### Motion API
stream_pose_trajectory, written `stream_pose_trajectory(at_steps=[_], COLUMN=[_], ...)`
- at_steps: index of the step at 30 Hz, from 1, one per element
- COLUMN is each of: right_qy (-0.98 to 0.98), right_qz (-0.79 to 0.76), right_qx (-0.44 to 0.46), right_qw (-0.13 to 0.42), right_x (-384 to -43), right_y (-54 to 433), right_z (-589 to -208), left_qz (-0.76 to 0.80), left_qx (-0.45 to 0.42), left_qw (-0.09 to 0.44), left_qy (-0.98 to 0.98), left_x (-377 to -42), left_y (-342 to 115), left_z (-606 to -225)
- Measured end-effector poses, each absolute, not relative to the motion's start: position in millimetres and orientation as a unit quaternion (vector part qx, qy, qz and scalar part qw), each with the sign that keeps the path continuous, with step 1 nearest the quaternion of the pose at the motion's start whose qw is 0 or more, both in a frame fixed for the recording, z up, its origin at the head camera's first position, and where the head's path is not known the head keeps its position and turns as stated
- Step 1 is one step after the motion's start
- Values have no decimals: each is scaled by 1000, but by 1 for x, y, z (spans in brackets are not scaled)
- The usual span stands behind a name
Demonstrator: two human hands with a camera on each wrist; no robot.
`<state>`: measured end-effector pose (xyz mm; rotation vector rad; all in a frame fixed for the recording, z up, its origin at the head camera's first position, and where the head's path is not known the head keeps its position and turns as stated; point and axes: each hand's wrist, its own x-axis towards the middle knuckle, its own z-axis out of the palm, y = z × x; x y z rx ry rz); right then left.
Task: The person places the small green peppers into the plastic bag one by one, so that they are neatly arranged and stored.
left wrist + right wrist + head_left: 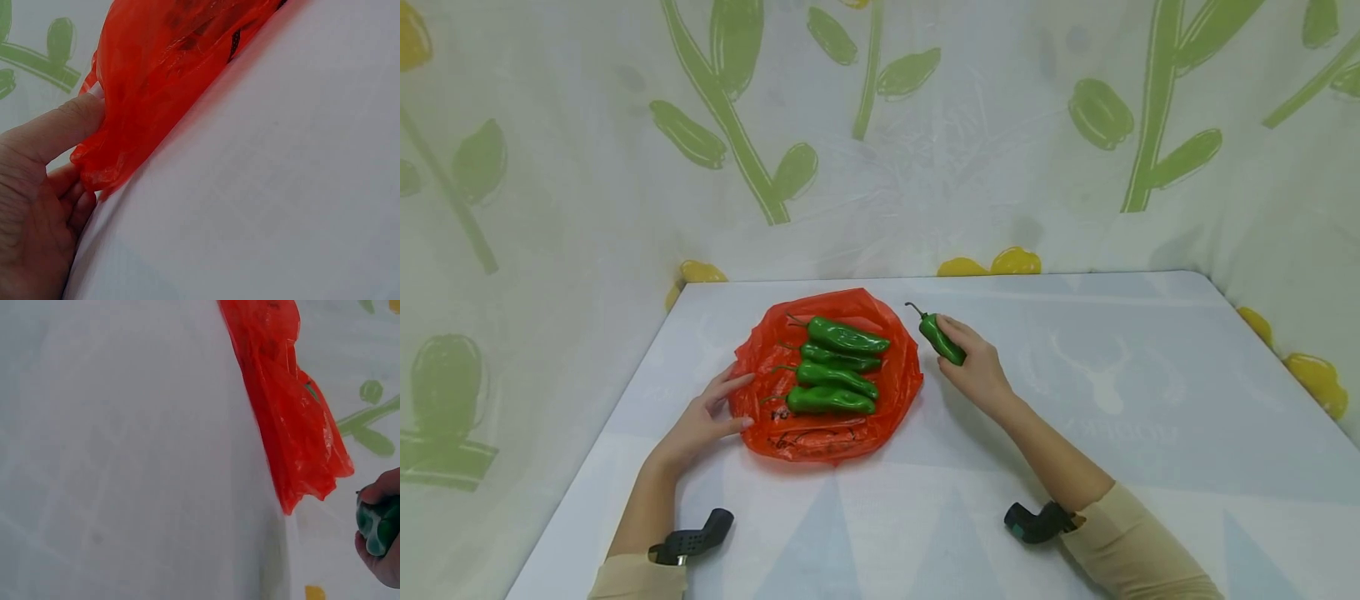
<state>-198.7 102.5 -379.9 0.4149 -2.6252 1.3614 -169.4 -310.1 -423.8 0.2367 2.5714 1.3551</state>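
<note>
A red plastic bag [835, 442] lies spread on the table with its rim rolled back. Several long green peppers [827, 400] lie side by side on it, stems to the left. My left hand [700, 425] is at the bag's left edge, and in the left wrist view its thumb and fingers hold the gathered red plastic [119, 144] between them. To the right of the bag, my right hand [977, 362] grips another green pepper [936, 333], its curved stem pointing up and left. In the right wrist view that hand and the pepper [378, 525] show only at the right edge.
The white table [1075, 450] has pale printed shapes, including a deer head. Its far edge meets a hanging cloth [985, 192] with green leaf and yellow flower prints. Black wrist cameras [1037, 523] sit on both forearms, below beige sleeves.
</note>
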Motion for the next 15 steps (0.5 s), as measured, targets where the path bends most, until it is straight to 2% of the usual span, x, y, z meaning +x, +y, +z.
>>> stream_pose_trajectory(at_steps=[15], right_qy=[-859], right_qz=[463], right_qx=[197], right_qw=[94], right_x=[-203], right_y=[80], right_z=[-363], left_qz=[467], left_qx=[80], left_qw=[113], left_qy=[873], left_x=[-170], left_y=[-310], left_z=[-424])
